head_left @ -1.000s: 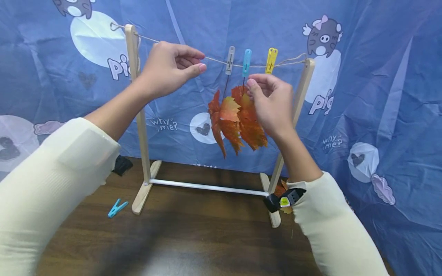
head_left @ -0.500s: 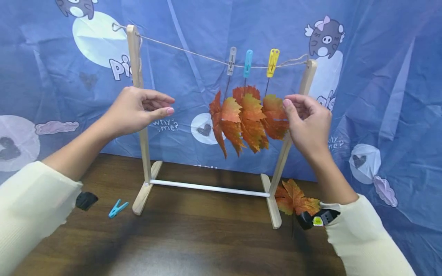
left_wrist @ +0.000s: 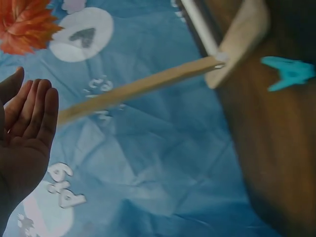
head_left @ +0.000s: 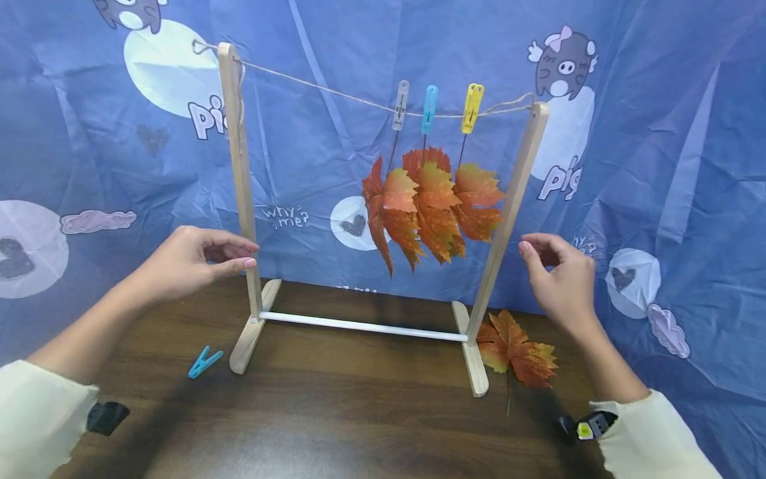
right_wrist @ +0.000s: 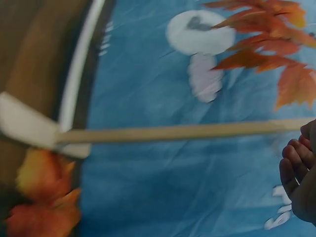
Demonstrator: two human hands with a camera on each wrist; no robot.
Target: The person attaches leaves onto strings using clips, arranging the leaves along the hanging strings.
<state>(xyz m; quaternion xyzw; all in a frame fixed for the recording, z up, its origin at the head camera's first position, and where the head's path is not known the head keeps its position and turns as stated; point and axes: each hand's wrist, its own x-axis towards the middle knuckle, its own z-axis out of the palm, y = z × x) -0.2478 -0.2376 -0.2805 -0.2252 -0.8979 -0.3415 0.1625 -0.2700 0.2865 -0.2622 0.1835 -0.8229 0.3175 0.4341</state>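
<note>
Three orange leaves hang by their stems from a string (head_left: 323, 88), held by a grey clothespin (head_left: 401, 105), a blue clothespin (head_left: 429, 110) and a yellow clothespin (head_left: 473, 108). My left hand (head_left: 194, 261) is in the air by the left post, fingers relaxed and holding nothing. A loose blue clothespin (head_left: 205, 362) lies on the table below it; the left wrist view shows that clothespin (left_wrist: 290, 73) too. To the right of the right post, my right hand (head_left: 559, 276) hovers with nothing in it, above a loose maple leaf (head_left: 516, 347) on the table.
The wooden frame has a left post (head_left: 241, 179), a right post (head_left: 509, 219) and a white bar (head_left: 362, 326) low between its feet. It stands on a brown wooden table (head_left: 335, 412). A blue printed cloth (head_left: 317, 246) hangs behind.
Both hands have come away from the string, moving down and outward to either side. The yellow clothespin and its leaf, earlier partly behind the right hand, are now uncovered. The hanging leaves stay put.
</note>
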